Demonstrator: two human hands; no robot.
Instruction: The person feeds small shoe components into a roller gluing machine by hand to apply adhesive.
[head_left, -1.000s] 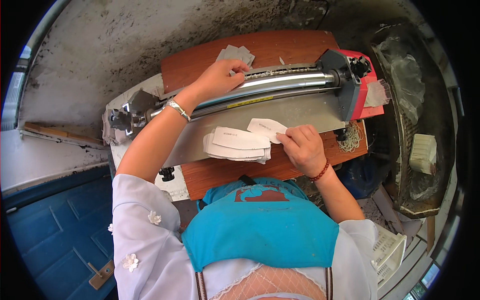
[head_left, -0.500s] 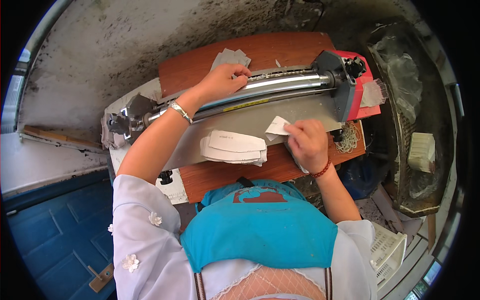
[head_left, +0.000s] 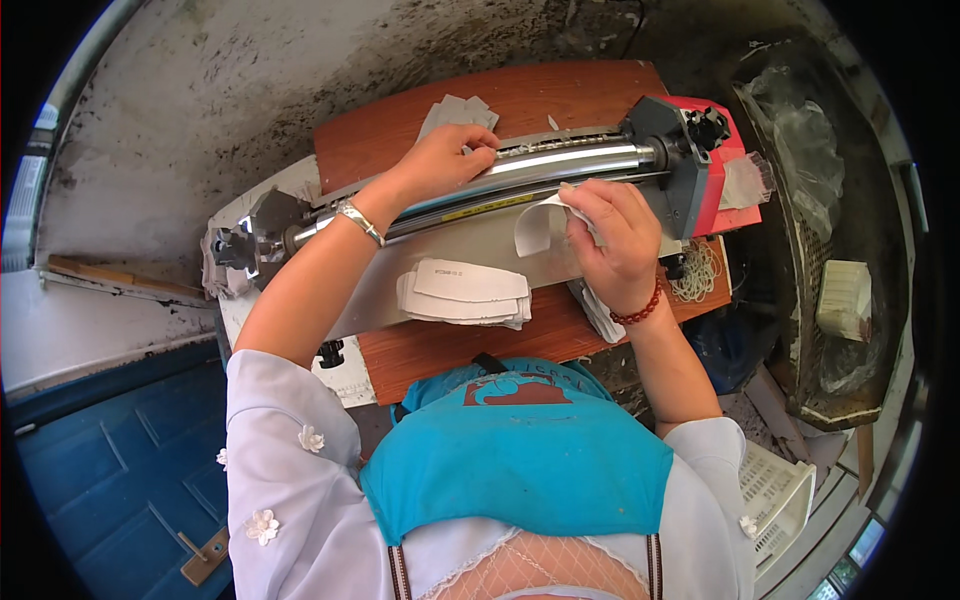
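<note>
My left hand (head_left: 450, 162) lies on the far side of a shiny metal roller (head_left: 570, 164) of the roller machine. Its thumb and forefinger are curved with a gap between them, and nothing shows in it. My right hand (head_left: 617, 240) pinches a thin white piece (head_left: 535, 232) by its upper end, just in front of the rollers. The piece bends into a curl and hangs to the left of the fingers. A stack of similar white pieces (head_left: 467, 293) with rounded ends lies on the machine's near metal plate. More pieces (head_left: 598, 312) lie partly hidden below my right wrist.
Greyish pieces (head_left: 457, 115) rest on the brown board behind the rollers. Black knobs (head_left: 708, 128) and a red housing (head_left: 718, 170) stand at the machine's right end. Rubber bands (head_left: 696, 275) lie at the right. Beyond is a dark bin (head_left: 815, 395) with plastic bags.
My right hand has moved up and slightly away toward the rollers with the white piece, which now curls more. My left hand has barely moved.
</note>
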